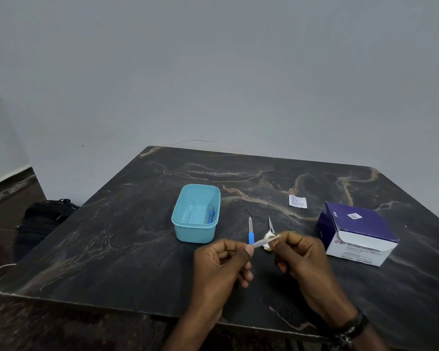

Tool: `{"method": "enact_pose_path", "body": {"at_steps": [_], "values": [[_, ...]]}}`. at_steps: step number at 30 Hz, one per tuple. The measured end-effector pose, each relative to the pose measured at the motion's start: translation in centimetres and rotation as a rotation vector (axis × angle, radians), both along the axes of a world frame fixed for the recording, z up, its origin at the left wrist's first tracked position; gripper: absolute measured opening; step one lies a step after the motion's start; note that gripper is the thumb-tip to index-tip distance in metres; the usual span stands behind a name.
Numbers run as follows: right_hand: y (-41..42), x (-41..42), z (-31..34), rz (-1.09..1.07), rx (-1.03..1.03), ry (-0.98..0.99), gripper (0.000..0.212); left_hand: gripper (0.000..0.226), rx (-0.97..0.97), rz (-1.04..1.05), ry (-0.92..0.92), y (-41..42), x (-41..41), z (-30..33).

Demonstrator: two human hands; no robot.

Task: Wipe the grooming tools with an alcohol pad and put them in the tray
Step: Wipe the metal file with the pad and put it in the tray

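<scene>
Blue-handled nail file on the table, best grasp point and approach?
Pinch the blue handle of the nail file from above, fingers on its left and right edges. It lies flat, blade pointing away, and the handle is the thicker end. The scissors lie apart on its right.

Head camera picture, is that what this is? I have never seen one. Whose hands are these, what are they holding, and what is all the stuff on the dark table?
Yes. There is no machine here: a person wears one wide camera on the head, looking forward and down, so you see that person's own two hands. The left hand pinches one end of a thin metal tool; what kind of tool is too blurred to tell. The right hand holds the other end together with a white alcohol pad, apparently wiping it. On the marbled table stand a light blue tray with a blue-handled tool already inside, a blue-handled nail file, small scissors partly hidden behind the pad, a torn pad wrapper, and a purple and white box of alcohol swabs.
</scene>
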State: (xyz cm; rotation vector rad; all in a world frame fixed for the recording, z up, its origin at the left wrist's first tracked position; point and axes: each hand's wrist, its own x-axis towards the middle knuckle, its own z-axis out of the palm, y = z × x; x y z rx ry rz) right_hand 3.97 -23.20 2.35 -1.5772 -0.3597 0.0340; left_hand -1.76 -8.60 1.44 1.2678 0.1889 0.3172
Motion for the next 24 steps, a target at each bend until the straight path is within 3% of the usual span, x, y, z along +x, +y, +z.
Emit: {"method": "enact_pose_path", "body": {"at_steps": [5,10,16,24], "values": [[0.41,-0.44,0.11,0.063,-0.028,0.008,0.017,0.005,-0.197,0.081,-0.013,0.43,0.00,0.42],[0.24,0.00,-0.09,-0.025,-0.064,0.046,0.017,0.004,-0.327,0.146,-0.023,0.67,0.13,0.63],[0.18,-0.07,0.21,-0.053,-0.063,0.069,0.018,0.004,-0.241,0.154,-0.018,0.50,0.16,0.54],[0.44,-0.69,0.23,0.154,-0.169,-0.050,0.017,0.011,-0.104,0.097,-0.026,0.44,0.17,-0.02]]}}
